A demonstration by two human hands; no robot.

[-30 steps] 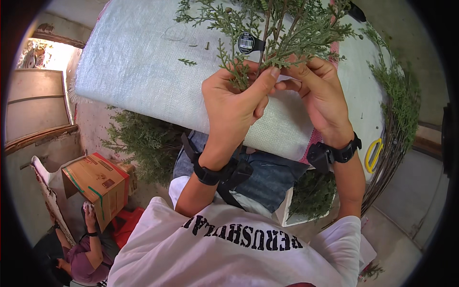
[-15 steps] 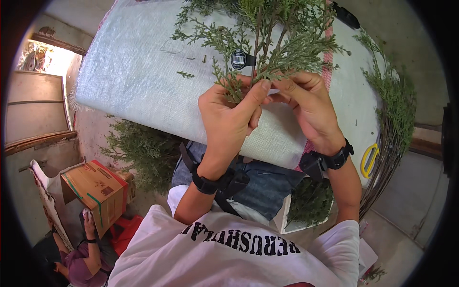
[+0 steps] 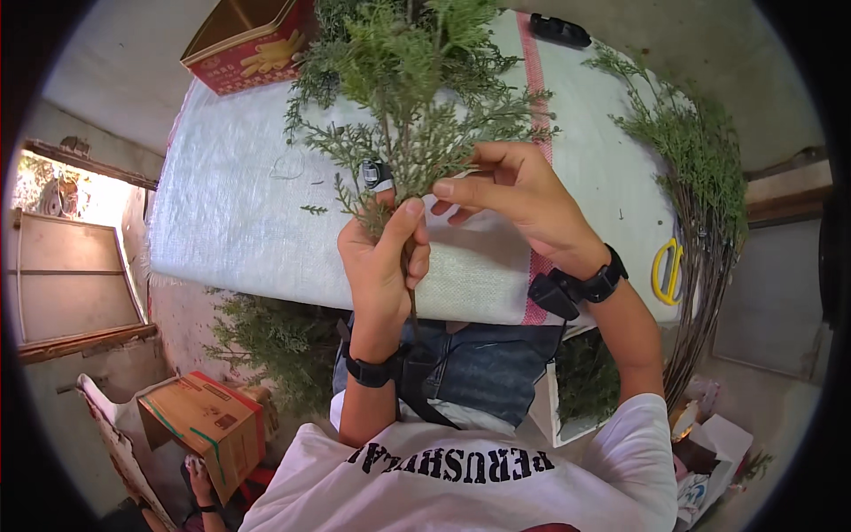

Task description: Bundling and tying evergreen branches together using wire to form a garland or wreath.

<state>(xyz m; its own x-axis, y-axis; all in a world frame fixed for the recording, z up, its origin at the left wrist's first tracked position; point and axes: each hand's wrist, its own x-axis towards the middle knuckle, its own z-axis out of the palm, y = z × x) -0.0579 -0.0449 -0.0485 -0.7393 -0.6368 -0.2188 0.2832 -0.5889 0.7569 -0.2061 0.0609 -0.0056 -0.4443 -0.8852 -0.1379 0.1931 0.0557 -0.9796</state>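
Observation:
My left hand is closed round the lower stem of a leafy green branch, its thumb pressed along the front. The branch stands with its foliage pointing away from me. A black and white tag hangs at its stem, just above my left fingers. My right hand is at the right side of the foliage, thumb and fingers apart and bent, with nothing seen between them. Under both hands is a table covered with a white woven sack. Foliage hides part of the stem.
A red tin box stands at the far left, a black object at the far right. Long-stemmed branches lie along the right edge beside yellow-handled scissors. A cardboard box is lower left, near another person's hand.
My right hand has come away from the stem, while my left keeps its grip. The branch stands more gathered and upright. The view has shifted, bringing the red tin box into sight.

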